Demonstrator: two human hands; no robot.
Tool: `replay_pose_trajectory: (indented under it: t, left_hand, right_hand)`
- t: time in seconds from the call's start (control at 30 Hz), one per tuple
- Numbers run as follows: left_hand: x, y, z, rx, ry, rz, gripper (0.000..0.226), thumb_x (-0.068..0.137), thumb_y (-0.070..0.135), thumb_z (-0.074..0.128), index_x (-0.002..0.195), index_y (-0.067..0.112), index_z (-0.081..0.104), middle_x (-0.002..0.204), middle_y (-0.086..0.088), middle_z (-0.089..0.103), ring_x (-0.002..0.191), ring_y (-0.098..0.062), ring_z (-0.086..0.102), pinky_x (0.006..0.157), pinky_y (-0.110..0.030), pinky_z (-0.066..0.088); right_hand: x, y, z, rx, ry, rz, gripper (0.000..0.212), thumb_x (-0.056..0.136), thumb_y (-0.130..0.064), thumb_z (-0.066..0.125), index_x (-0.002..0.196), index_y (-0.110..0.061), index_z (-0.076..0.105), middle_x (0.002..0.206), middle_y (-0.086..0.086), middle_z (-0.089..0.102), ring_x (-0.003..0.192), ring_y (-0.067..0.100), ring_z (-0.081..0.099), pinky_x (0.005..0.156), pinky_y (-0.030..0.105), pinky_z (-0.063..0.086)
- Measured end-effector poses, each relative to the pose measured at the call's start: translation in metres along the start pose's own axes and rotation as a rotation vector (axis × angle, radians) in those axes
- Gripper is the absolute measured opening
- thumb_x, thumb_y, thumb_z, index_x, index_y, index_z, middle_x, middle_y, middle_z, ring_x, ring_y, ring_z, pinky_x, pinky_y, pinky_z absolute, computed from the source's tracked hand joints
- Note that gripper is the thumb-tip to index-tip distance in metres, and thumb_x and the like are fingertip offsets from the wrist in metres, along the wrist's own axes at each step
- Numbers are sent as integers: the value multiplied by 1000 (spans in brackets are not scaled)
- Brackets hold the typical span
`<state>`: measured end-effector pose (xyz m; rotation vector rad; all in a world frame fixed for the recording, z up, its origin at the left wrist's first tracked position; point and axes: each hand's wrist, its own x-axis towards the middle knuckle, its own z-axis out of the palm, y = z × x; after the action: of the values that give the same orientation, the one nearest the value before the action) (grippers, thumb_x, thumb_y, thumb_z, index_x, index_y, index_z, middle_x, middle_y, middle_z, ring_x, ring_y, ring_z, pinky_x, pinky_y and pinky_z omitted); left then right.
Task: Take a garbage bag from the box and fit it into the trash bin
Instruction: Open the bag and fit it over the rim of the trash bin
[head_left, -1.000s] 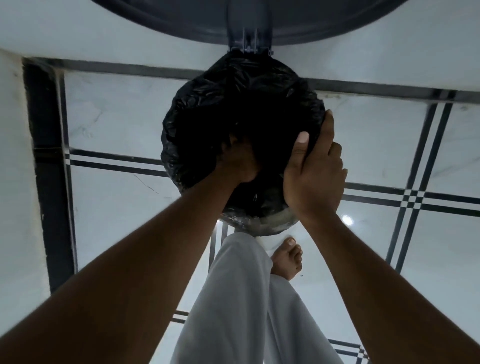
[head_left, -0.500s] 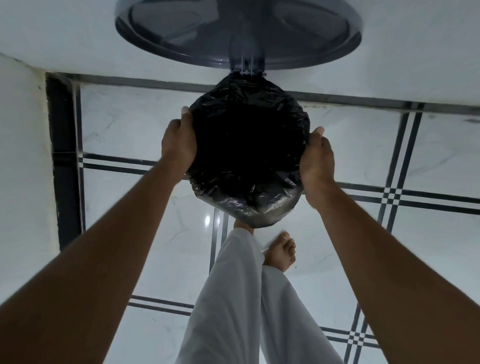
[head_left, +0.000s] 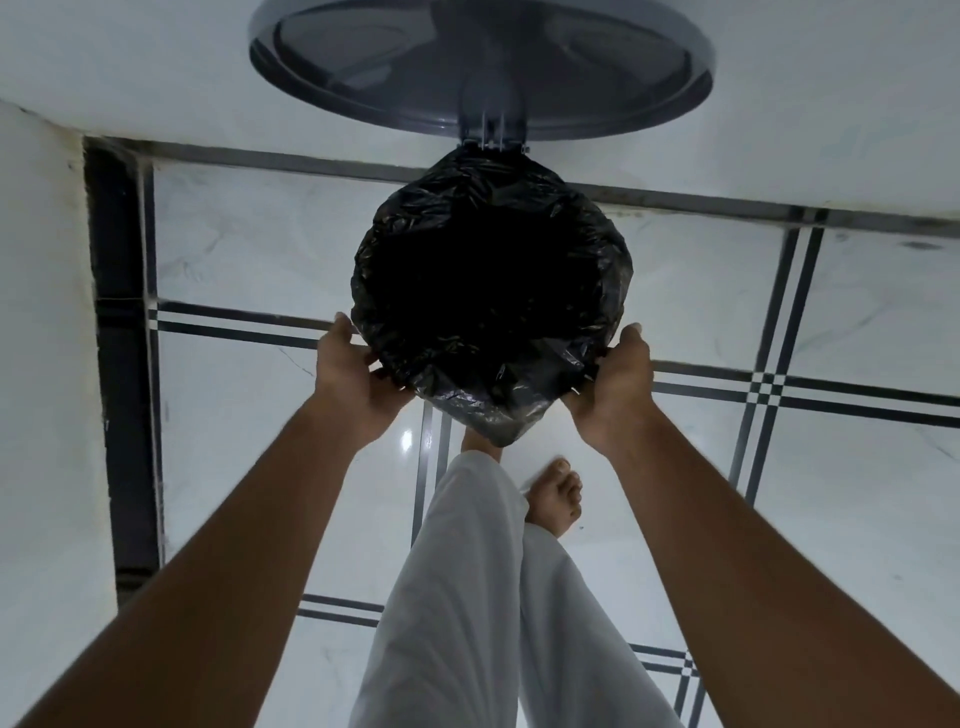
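Garbage bag (head_left: 493, 291), black, fitted over the mouth of a round trash bin (head_left: 470, 415) on a tiled floor; lid (head_left: 480, 67) hinged upright behind.

Location: bag hangs open inside the bin, its edge folded out over the rim all round; the bin's own wall is hidden under the overhang (only its outline shows). Left hand (head_left: 353, 382) and right hand (head_left: 615, 389) grip the near sides of the rim from outside, fingers curled and clamped on the folded plastic. Handling, as a judgement: pull the overhang down evenly on both sides, keep the film taut without tearing, then check the near edge, where a loose flap sags toward the bare feet (head_left: 556, 496). Markings: no brand, label or writing legible on bag, bin or lid. Box not in view.
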<state>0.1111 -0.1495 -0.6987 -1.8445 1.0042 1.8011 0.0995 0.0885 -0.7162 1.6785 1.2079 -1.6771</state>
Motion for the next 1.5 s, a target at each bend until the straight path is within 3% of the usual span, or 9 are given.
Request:
replay_pose_trajectory:
  t: [0.23, 0.37, 0.53, 0.77, 0.97, 1.07, 1.23, 1.37, 1.5]
  left_hand:
    - [-10, 0, 14, 190, 139, -24, 50, 108, 53, 38, 134, 24, 69, 138, -5, 69, 131, -32, 62, 123, -63, 40]
    - [-5, -4, 8, 130, 70, 12, 57, 110, 57, 38, 140, 19, 68, 134, -10, 73, 124, -33, 72, 115, -58, 53]
    - [7, 7, 7, 95, -29, 68, 60, 112, 56, 34, 144, 20, 70, 137, -10, 78, 125, -31, 74, 106, -52, 61]
    - [16, 26, 13, 270, 59, 64, 52, 109, 46, 39, 130, 17, 76, 124, -10, 82, 118, -32, 75, 98, -50, 60]
    - [22, 31, 5, 466, 67, -2, 52, 103, 52, 45, 126, 16, 75, 125, -7, 79, 120, -29, 71, 115, -55, 48]
    - [23, 29, 5, 539, 192, 22, 46, 102, 47, 50, 130, 15, 67, 120, -2, 69, 111, -27, 61, 100, -45, 45]
    - [15, 25, 4, 568, 387, 584, 33, 105, 32, 52, 76, 18, 49, 74, 3, 50, 68, -19, 47, 72, -41, 47]
    - [-40, 25, 1, 928, 226, 1243, 14, 105, 28, 61, 99, 18, 69, 102, 1, 72, 97, -20, 68, 96, -42, 55]
    - [-125, 39, 26, 982, 192, 1953, 20, 106, 19, 67, 114, 1, 72, 113, -19, 71, 108, -36, 64, 100, -28, 35]
  right_hand:
    - [-6, -12, 4, -64, 88, -42, 53, 113, -52, 33, 145, -22, 62, 148, 2, 67, 108, 18, 64, 95, 42, 50]
    - [-8, -5, 7, -53, 13, -38, 43, 111, -46, 41, 128, -26, 75, 127, 0, 78, 116, 22, 71, 95, 41, 60]
    - [-2, -8, 10, -109, 12, -46, 38, 113, -39, 41, 123, -20, 73, 112, -5, 71, 98, 16, 64, 68, 29, 42]
    - [22, -21, 11, -224, 70, -62, 49, 108, -35, 32, 128, -21, 75, 131, 9, 75, 120, 33, 70, 109, 54, 59]
    - [35, -32, 11, -277, 103, -24, 54, 102, -35, 32, 133, -20, 74, 135, 10, 74, 125, 37, 69, 112, 56, 55]
    - [29, -30, 11, -294, 165, -82, 53, 108, -42, 43, 150, -14, 61, 140, 7, 69, 122, 32, 67, 92, 42, 52]
    - [7, -13, 3, -352, 356, -546, 53, 110, -45, 56, 151, -11, 56, 144, 2, 66, 134, 27, 63, 108, 42, 52]
    - [-55, -7, 6, -353, 258, -1006, 15, 108, -38, 56, 116, -28, 65, 109, -21, 65, 108, 7, 66, 102, 43, 58]
    - [-121, -30, 11, -399, 258, -1511, 25, 114, -17, 58, 131, -1, 66, 130, 4, 66, 123, 25, 62, 106, 42, 51]
